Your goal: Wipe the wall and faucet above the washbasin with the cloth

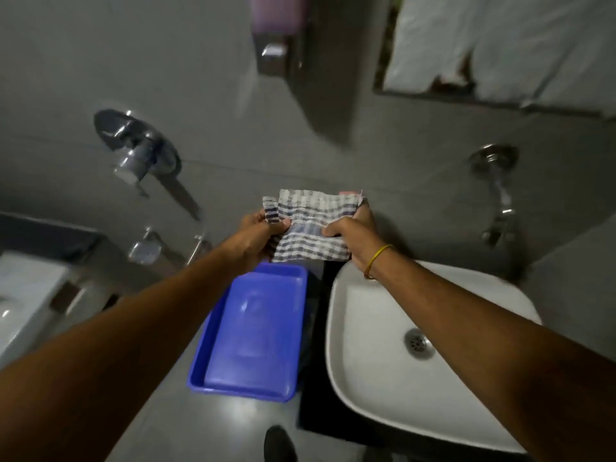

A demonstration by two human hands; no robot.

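A blue-and-white checked cloth (311,225) is stretched between both hands in front of the grey tiled wall (400,161). My left hand (258,235) pinches its left edge and my right hand (353,238), with a yellow band on the wrist, grips its right edge. The white washbasin (366,378) lies below my right arm, its drain visible. A chrome faucet (498,198) juts from the wall above the basin, to the right of the cloth and apart from it.
A blue plastic tray (213,361) sits on the counter left of the basin. A chrome wall valve (136,151) and a spout (146,250) are at left. A soap dispenser (276,45) and a mirror (500,45) hang above. A white fixture (20,311) stands far left.
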